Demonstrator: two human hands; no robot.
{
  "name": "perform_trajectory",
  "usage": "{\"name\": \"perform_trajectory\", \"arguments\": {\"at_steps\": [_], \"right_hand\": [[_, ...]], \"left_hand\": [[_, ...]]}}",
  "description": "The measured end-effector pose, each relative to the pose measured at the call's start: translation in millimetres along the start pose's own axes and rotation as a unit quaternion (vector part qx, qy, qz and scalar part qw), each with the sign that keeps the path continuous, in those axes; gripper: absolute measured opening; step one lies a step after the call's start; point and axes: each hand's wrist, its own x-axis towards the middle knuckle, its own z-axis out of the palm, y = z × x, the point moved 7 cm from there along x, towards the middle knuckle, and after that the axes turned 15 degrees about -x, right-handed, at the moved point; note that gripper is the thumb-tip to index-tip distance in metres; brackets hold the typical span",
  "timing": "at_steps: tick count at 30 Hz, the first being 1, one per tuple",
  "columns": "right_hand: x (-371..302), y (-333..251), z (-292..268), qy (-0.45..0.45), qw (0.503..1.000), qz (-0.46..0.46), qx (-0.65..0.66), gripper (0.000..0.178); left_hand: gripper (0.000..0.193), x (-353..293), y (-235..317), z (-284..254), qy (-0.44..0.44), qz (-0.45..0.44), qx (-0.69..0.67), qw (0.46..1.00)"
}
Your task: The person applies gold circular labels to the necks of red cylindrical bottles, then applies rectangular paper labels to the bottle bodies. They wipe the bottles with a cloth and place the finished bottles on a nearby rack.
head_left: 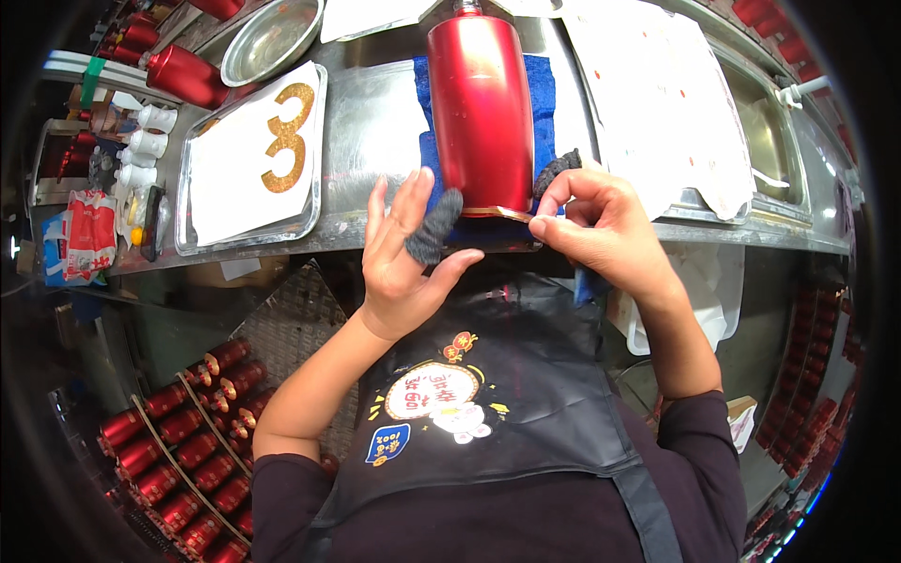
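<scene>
A glossy red bottle [483,103] lies on a blue cloth [545,103], its neck pointing away from me and its base toward me. Along the base edge runs a thin gold strip [507,214]. My right hand [610,235] pinches the strip's right end between thumb and a finger; a black knitted finger cover is on one of its fingers. Beside the base's left corner, my left hand [394,267] is open with fingers spread, and its index finger wears a black knitted cover too. Whether that finger touches the bottle I cannot tell.
Left on the metal bench, a clear tray [316,202] holds a white sheet with gold glittery curved pieces. Behind it are a metal bowl [272,42] and another red bottle [188,77]. White sheets [657,113] cover the right side. Racked red bottles [178,469] stand low left.
</scene>
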Motion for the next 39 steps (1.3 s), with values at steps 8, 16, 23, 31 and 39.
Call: {"name": "perform_trajectory", "arguments": {"at_steps": [8,16,23,31,39], "right_hand": [[7,9,-18,0.033,0.996,0.002,-0.080,0.015],[11,19,-15,0.030,0.999,-0.019,-0.035,0.015],[14,22,-12,0.042,0.997,-0.031,-0.049,0.013],[8,12,-6,0.013,0.999,-0.027,-0.027,0.015],[4,4,-15,0.024,0.999,-0.023,-0.027,0.015]], "left_hand": [[0.047,-6,-7,4,-0.048,0.025,0.055,0.997],[0.042,15,13,8,-0.067,0.069,0.116,0.989],[0.029,41,35,30,-0.067,0.128,0.185,0.972],[0.064,29,-3,2,0.017,-0.002,-0.012,1.000],[0.046,-3,-8,-4,-0.048,0.011,0.045,0.998]]}}
